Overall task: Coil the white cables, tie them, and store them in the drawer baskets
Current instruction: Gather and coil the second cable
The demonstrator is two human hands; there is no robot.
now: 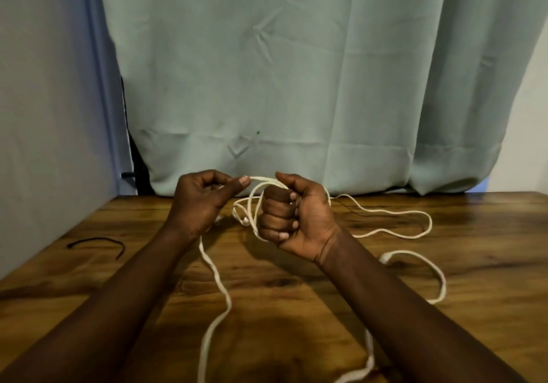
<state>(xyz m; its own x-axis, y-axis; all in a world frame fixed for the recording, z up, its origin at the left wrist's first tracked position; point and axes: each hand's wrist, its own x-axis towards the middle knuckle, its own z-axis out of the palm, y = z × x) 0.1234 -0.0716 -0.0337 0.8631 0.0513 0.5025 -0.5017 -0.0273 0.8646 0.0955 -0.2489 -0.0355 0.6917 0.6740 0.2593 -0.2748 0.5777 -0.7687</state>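
A long white cable (394,233) sprawls in loose loops over the wooden table (489,234). My right hand (293,216) is held above the table with its fingers curled round a small coil of the cable. My left hand (201,199) pinches a strand of the same cable between thumb and fingers, just left of the right hand. One strand hangs from the left hand and runs down toward the near edge. Another loop lies to the right with a connector end near it. No drawer or basket is in view.
A short black tie (98,245) lies on the table at the left. A pale green curtain (296,86) hangs behind the table. A grey wall (44,116) borders the left side.
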